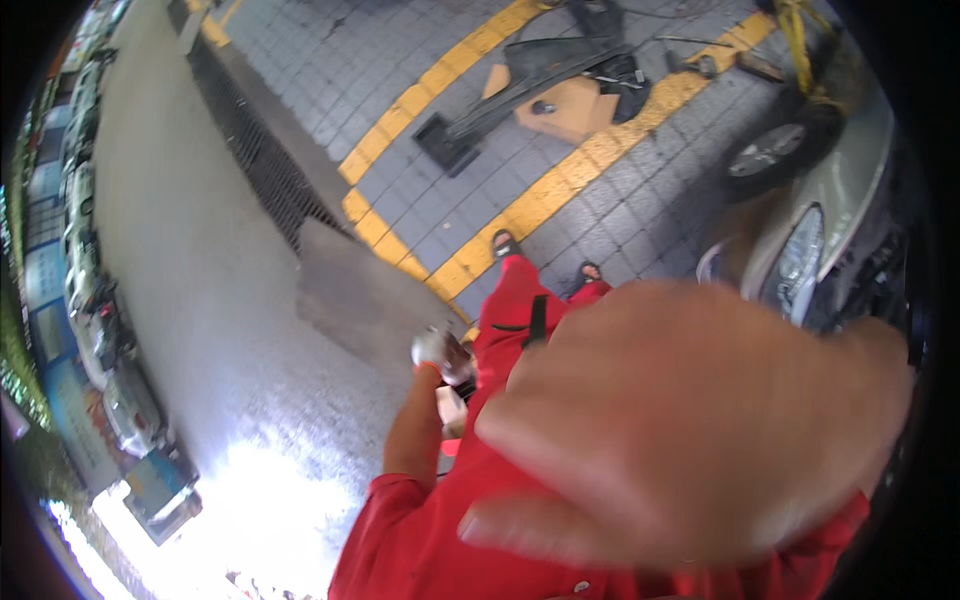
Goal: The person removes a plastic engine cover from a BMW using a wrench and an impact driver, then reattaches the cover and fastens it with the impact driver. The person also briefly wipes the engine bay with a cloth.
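My left hand (443, 355), pale and blurred at the end of my forearm, hangs low beside my red-clothed leg (510, 310). It is closed around something I cannot make out, with a small beige object (450, 405) just below it. My right hand (680, 410) is raised very close to the camera and fills the lower right of the head view. It is smeared by motion, so its grip is unclear, and it hides much of my body.
A silver car (850, 210) with a wheel (770, 150) stands on the right. Dark metal parts (450, 145) and flattened cardboard (570, 115) lie on tiles between yellow lines. A drain grate (255, 130) runs along the driveway. Several parked cars (100, 330) line the far left.
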